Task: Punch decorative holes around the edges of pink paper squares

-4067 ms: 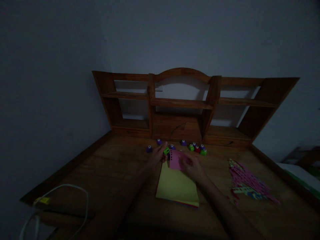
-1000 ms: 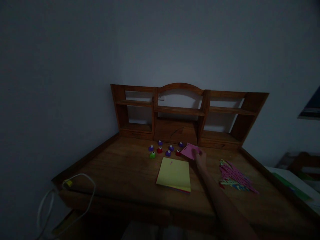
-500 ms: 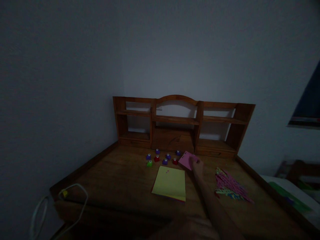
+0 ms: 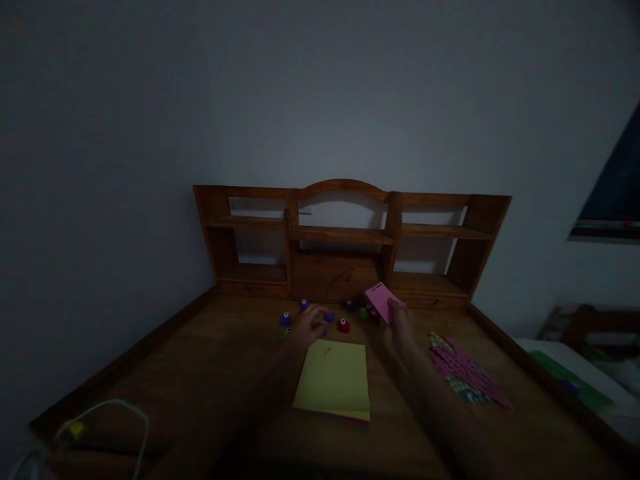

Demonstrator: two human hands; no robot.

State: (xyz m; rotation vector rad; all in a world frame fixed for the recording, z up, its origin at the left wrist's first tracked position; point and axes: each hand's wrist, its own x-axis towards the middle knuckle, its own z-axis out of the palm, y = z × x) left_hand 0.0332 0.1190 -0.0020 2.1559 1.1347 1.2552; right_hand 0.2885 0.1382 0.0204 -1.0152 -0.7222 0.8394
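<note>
My right hand (image 4: 400, 323) pinches a pink sheet of paper (image 4: 382, 299) above the desk; a row of small dark holes runs along its far edge. Among several small craft punches with round eye-like tops, my left hand (image 4: 306, 327) has its fingers curled, and what lies within them is hidden. A purple punch (image 4: 329, 317) sits just past those fingertips, and a red punch (image 4: 343, 326) stands to their right. Nearer me lies a stack of yellow paper (image 4: 334, 380) with tiny pink cut-outs (image 4: 327, 351) on top.
A heap of pink, yellow and blue strips (image 4: 465, 370) lies on the right of the desk. Wooden shelves (image 4: 345, 233) stand along the back. A pale cord (image 4: 123, 403) loops over the front left corner. Green and red punches (image 4: 373, 316) show beyond the pink sheet.
My left hand has come up from the bottom edge to the punches. The pink sheet, in my right hand, has been lifted and turned, uncovering more punches. The view has shifted slightly.
</note>
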